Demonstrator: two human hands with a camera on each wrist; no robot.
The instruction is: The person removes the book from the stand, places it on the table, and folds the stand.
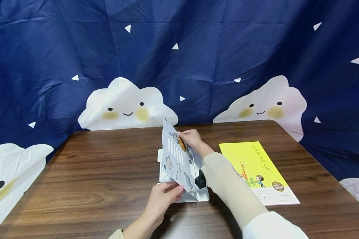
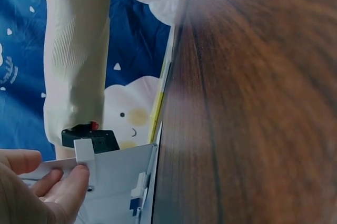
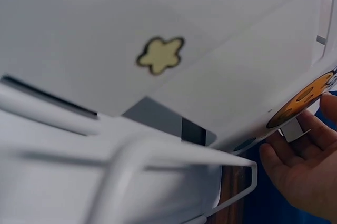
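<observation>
A white book stand (image 1: 177, 162) printed with planets and the words "Tiny universe" stands on the table, its slotted panel tilted up from a flat base (image 1: 202, 196). My left hand (image 1: 161, 199) pinches the panel's near edge between thumb and fingers. In the left wrist view, that hand (image 2: 58, 195) is beside a small white tab on the panel edge. At the far edge, my right hand (image 1: 192, 138) grips the panel near an orange planet. The right wrist view shows that hand (image 3: 308, 169) with fingers behind the edge, and a white wire support (image 3: 174, 153) beneath the panel.
A yellow children's book (image 1: 248, 162) with a giraffe on its cover lies flat to the right, partly behind my right sleeve (image 1: 230, 189). The dark wooden table (image 1: 92, 172) ends at a blue curtain (image 1: 197, 59) with clouds. A black device (image 1: 200, 179) sits on my right wrist.
</observation>
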